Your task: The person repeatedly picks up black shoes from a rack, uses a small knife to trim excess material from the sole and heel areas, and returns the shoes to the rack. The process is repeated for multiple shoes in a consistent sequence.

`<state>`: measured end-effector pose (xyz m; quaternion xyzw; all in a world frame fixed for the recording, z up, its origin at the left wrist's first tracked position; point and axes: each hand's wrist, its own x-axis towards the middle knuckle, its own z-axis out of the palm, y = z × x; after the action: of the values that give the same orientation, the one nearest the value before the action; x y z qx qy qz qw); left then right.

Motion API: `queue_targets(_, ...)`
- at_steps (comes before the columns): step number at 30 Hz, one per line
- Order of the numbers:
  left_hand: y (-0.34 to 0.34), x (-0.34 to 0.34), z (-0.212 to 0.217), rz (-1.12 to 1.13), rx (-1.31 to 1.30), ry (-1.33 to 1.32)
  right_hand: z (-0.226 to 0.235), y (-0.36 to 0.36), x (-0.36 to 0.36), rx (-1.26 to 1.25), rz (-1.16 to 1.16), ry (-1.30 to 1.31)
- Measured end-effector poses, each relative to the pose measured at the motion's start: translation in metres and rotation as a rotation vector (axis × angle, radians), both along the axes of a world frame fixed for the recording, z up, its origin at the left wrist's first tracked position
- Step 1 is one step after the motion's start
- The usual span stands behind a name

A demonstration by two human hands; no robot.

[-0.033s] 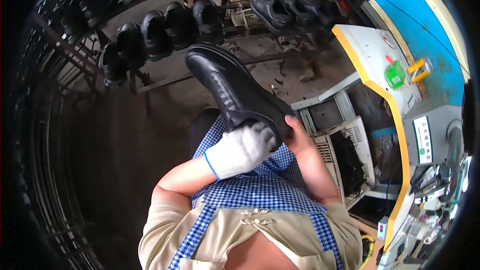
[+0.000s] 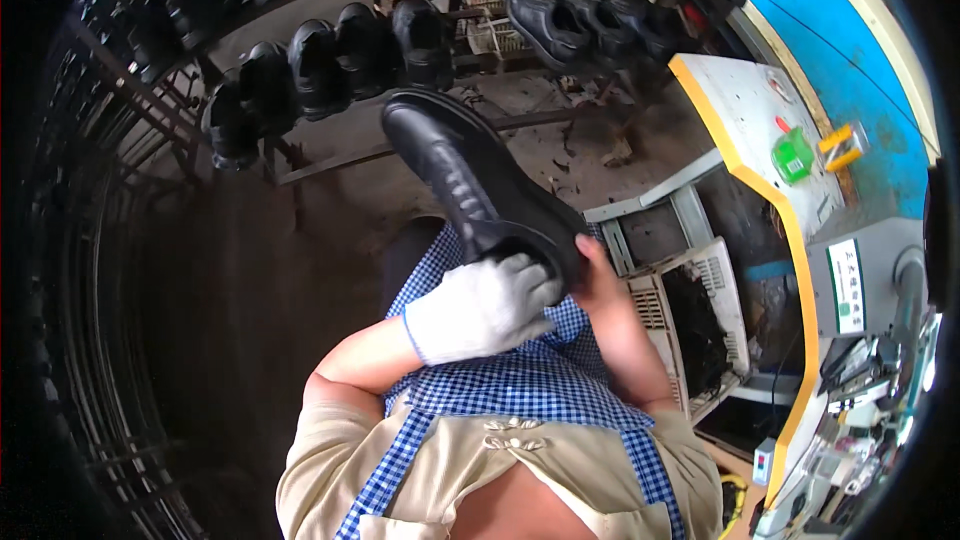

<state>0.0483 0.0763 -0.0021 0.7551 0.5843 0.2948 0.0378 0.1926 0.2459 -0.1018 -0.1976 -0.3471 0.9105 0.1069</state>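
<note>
A black leather lace-up style shoe (image 2: 465,175) is held in front of my apron, its toe pointing away and to the left. My left hand (image 2: 485,308), in a white knit glove, is closed at the shoe's opening, fingers curled over the collar; some fingertips are hidden there. My bare right hand (image 2: 597,278) wraps round the heel, with the thumb on the outer side and the other fingers hidden behind the shoe. The blue checked apron (image 2: 500,380) lies directly under both hands.
Black shoes (image 2: 320,70) stand in a row on a metal rack ahead, with more above. To the right is a yellow-edged white bench (image 2: 735,110) with a green container (image 2: 792,155) and a grey machine (image 2: 880,270). A pale plastic crate (image 2: 735,305) holds dark material beside my right arm.
The shoe has shifted slightly to the right in the picture. My gloved left hand has drawn back a little toward me along the opening; my right hand keeps hold of the heel.
</note>
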Motion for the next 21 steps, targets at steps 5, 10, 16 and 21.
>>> queue_targets(5,-0.021,-0.037,0.015,0.305,0.566,-0.74,-0.024,-0.006,-0.01,-0.113,0.07,0.415)
queue_targets(10,-0.005,-0.059,-0.006,0.401,0.494,-1.695,-0.055,-0.015,0.003,-0.338,0.174,0.36)
queue_targets(16,-0.014,-0.056,0.003,0.387,0.234,-1.141,-0.009,0.027,-0.011,0.757,-0.288,-0.227)
queue_targets(21,-0.007,-0.054,0.006,0.252,0.044,-1.0,0.122,0.017,-0.025,1.532,-0.174,0.321)
